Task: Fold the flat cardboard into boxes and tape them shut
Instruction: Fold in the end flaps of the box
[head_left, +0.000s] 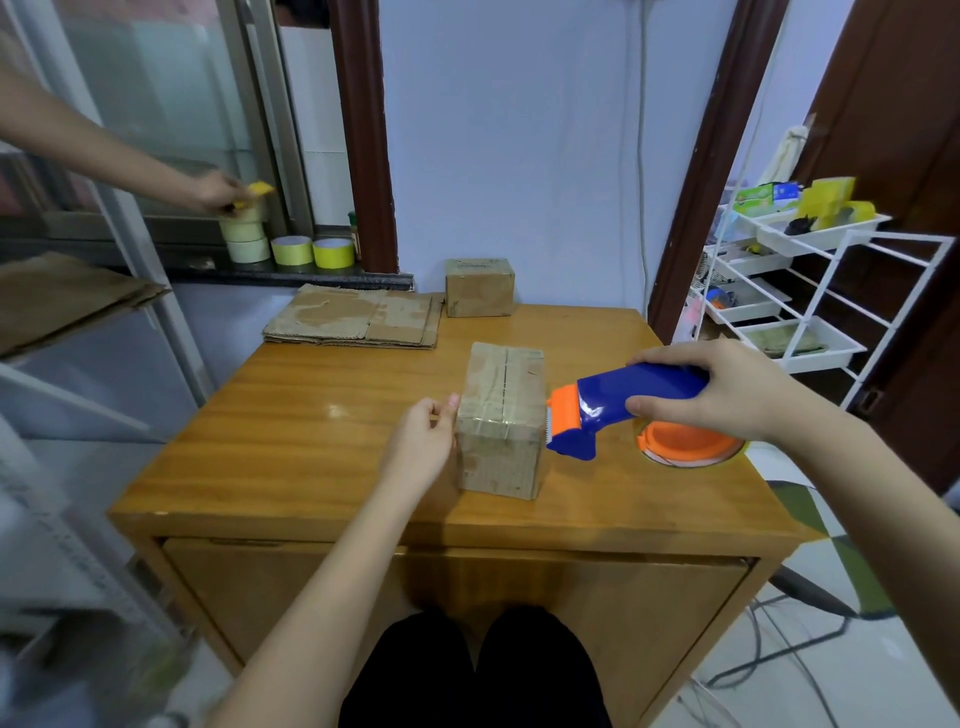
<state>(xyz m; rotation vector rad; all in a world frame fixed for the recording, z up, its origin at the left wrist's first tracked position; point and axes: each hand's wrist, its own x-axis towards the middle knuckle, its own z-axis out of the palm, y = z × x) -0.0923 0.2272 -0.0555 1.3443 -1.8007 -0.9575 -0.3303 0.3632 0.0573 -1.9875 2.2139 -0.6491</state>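
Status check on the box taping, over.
Left hand braces the near box, fingers loosely curled. Right hand grips the tape dispenser at the box's right side. Flat cardboard waits behind. Nothing blocking.

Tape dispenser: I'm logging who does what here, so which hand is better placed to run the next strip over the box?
Right. The right hand already grips the tape dispenser beside the box; the left hand only steadies the box's other side.

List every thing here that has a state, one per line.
near box: folded, taped shut, upright
far box: closed
flat cardboard: unfolded, stacked
tape dispenser: held beside the near box
left hand: loosely curled, against the near box
right hand: gripping the tape dispenser
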